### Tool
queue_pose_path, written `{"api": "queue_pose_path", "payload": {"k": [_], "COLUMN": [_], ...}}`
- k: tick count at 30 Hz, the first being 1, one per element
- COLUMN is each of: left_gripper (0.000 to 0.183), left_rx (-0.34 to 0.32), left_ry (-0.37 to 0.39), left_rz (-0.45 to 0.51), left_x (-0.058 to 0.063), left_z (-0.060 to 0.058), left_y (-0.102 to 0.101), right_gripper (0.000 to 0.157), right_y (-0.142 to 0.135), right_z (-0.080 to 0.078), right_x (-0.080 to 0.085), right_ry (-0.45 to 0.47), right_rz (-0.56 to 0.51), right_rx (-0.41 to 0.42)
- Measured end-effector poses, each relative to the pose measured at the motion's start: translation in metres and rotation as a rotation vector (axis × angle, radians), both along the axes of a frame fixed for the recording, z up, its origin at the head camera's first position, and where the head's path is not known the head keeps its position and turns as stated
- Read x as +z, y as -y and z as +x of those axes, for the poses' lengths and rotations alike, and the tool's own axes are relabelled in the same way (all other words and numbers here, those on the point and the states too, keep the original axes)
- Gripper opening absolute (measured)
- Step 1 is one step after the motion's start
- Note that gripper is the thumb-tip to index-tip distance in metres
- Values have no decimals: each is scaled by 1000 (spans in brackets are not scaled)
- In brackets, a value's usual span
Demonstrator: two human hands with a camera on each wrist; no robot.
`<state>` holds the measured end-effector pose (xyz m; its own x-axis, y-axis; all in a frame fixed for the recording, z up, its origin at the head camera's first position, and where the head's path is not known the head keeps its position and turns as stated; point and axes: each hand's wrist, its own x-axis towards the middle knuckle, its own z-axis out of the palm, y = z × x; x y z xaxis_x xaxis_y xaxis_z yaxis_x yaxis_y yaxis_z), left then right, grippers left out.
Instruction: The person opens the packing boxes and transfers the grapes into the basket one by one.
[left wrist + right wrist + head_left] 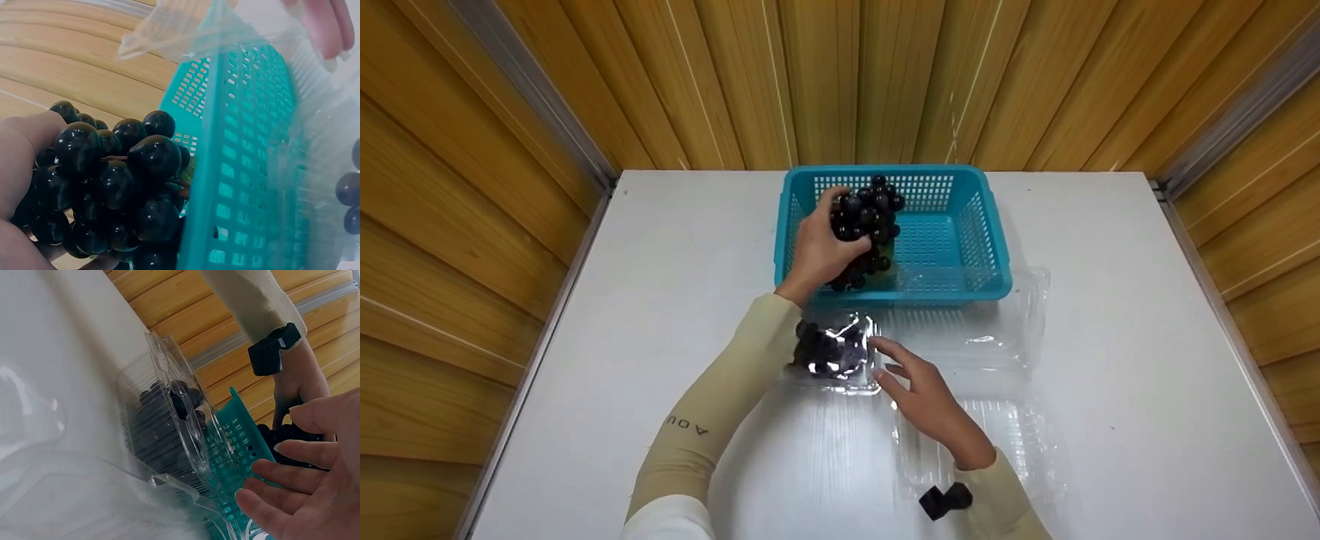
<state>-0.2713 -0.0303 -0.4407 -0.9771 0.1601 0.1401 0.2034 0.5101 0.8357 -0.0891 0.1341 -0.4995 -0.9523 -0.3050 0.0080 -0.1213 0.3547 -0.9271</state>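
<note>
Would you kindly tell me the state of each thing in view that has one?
Blue basket: upright, open-topped.
Grape bunch: held, at the basket's left side.
Left hand: curled around the bunch.
Right hand: fingers extended, gripping nothing.
Clear container: dark grapes inside; whether shut, I cannot tell.
Front clear tray: no grapes visible inside.
Clear plastic piece near basket: no grapes visible inside.

High up, head view faces forward and down across white tabletop (pixel 682 262); close-in wrist views share that rectangular turquoise plastic basket (pixel 936 236)!
</note>
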Motion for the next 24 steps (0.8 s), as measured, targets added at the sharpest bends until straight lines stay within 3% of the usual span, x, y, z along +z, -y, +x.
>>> {"api": "queue_pose_path", "payload": {"k": [15,24], "left_gripper": [75,67], "left_rx": [-7,-29], "left_ry": [144,148], "left_rz": [5,-61], "left_x": [-15,-26], "left_z": [-13,-19], "left_y": [-1,1], "right_gripper": [51,51], "right_y": [3,3], "right_z": [2,1], "right_x": [3,0], "right_ry": [36,23], "right_rz": [64,52], "right_rx": [24,29]}}
